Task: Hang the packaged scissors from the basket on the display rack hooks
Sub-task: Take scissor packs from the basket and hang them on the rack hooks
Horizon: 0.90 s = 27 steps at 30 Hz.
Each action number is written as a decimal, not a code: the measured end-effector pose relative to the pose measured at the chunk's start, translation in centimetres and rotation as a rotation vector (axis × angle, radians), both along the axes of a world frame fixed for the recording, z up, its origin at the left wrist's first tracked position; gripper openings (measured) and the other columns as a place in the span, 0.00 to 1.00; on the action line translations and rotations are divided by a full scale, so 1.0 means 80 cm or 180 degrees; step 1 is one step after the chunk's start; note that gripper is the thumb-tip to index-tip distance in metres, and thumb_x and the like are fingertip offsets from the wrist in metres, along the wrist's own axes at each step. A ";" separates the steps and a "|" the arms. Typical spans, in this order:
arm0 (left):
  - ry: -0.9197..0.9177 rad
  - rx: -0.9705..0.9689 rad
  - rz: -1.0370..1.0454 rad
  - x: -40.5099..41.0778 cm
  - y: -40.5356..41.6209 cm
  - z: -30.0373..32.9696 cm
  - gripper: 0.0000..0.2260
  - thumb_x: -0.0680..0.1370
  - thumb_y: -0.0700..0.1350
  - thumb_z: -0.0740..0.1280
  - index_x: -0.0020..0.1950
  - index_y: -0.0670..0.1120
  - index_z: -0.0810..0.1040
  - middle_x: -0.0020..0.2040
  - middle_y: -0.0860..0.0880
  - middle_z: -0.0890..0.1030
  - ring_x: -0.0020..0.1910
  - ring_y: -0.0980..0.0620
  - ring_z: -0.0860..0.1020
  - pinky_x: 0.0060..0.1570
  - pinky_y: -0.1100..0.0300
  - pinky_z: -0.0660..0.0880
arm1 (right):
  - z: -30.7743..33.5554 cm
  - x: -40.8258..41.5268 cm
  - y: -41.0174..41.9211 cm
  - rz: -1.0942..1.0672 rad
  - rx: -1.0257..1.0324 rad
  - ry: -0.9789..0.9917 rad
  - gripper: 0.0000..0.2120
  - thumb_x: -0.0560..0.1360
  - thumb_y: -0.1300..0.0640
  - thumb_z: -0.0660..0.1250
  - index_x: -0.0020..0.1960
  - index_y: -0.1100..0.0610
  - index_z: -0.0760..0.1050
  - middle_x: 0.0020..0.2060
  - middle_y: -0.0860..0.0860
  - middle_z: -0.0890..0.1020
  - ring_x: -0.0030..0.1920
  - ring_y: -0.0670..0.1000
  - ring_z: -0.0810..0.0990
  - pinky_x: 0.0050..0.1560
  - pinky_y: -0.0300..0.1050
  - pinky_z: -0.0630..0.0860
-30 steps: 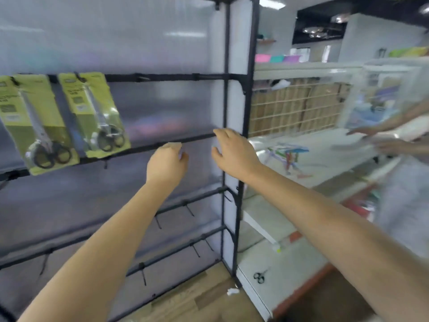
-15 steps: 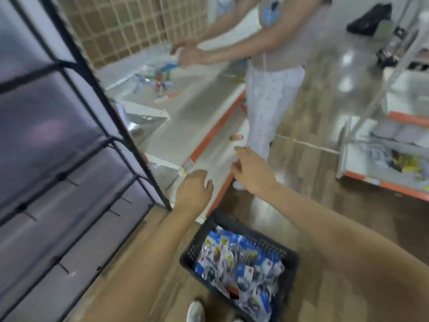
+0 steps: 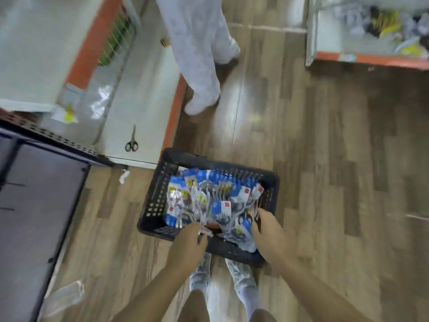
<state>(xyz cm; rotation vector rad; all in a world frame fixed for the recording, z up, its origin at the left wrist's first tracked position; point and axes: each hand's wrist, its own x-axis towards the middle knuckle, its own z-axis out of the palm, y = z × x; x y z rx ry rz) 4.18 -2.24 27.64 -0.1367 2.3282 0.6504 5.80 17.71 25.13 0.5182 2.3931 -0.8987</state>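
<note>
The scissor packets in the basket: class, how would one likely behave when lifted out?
The scissor packets look glossy, so probably slippery. They lie loosely heaped in the basket, so neighbours may slide or snag. Each seems thin and light, likely flexing at its edges. The left hand and right hand are reaching in.

Both bare forearms reach forward and down from bottom of view, converging slightly. Left hand (image 3: 189,244) back-up, fingers curled downward, fingertips hidden under knuckles; whether it grips anything cannot be told. Right hand (image 3: 269,231) just right of it, hands apart, back facing up and outward, fingers bent down out of sight; grip unclear through blur. Wrists roughly straight.
</note>
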 end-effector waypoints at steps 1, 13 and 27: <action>-0.0146 0.0009 0.0052 0.005 -0.001 -0.028 0.11 0.80 0.46 0.60 0.61 0.44 0.73 0.55 0.48 0.77 0.52 0.50 0.76 0.49 0.59 0.70 | -0.027 0.009 0.002 -0.0072 -0.0015 -0.0072 0.07 0.80 0.55 0.56 0.55 0.55 0.69 0.49 0.51 0.75 0.45 0.49 0.74 0.44 0.45 0.72; -0.0775 0.0159 0.0463 -0.010 0.014 -0.351 0.19 0.76 0.47 0.68 0.66 0.46 0.71 0.59 0.47 0.76 0.57 0.47 0.76 0.52 0.60 0.71 | -0.318 -0.005 -0.021 -0.0831 -0.0339 0.0007 0.18 0.79 0.57 0.59 0.68 0.55 0.67 0.63 0.51 0.73 0.56 0.48 0.73 0.51 0.41 0.69; -0.0949 0.0870 0.1074 -0.033 0.030 -0.531 0.16 0.69 0.42 0.76 0.51 0.52 0.74 0.49 0.51 0.80 0.50 0.50 0.78 0.54 0.53 0.76 | -0.470 -0.069 -0.031 -0.2558 -0.0435 0.0813 0.27 0.66 0.56 0.77 0.58 0.62 0.68 0.55 0.53 0.74 0.51 0.47 0.74 0.39 0.30 0.70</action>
